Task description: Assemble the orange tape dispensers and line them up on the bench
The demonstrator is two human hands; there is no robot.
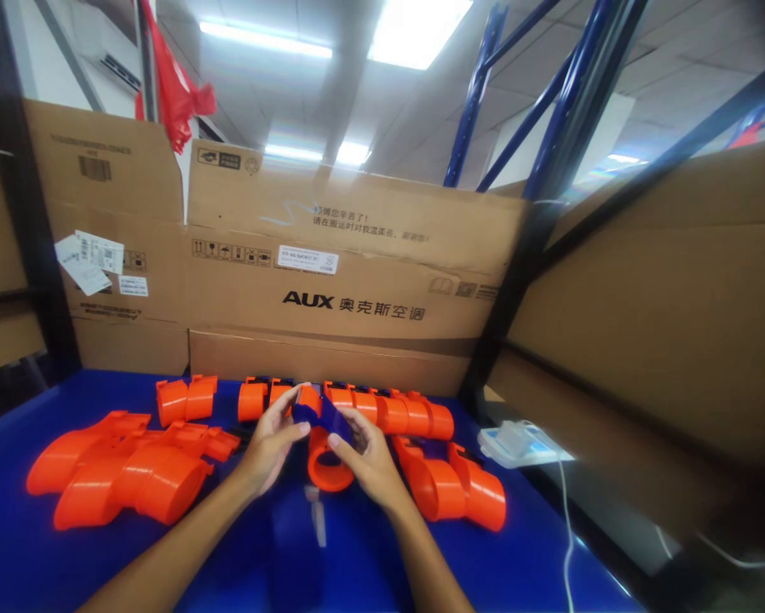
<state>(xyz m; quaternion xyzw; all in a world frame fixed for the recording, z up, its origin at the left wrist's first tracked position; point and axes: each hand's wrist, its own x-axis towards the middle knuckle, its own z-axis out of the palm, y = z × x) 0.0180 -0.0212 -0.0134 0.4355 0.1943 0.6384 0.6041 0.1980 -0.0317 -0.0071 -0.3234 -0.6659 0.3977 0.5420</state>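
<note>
Orange part with its dark blue strip sits between both hands, over the blue table — orange row just behind, orange cluster to the left, orange pair to the right, cardboard at the back. Left hand half-curled, thumb and fingers gripping the part's upper end; right hand part-closed — thumb and fingers pinching the strip.

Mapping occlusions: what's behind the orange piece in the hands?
Behind the held orange piece, a row of orange parts shows on both sides, with cardboard farther back. What the piece, left hand and right hand cover is hidden.
</note>
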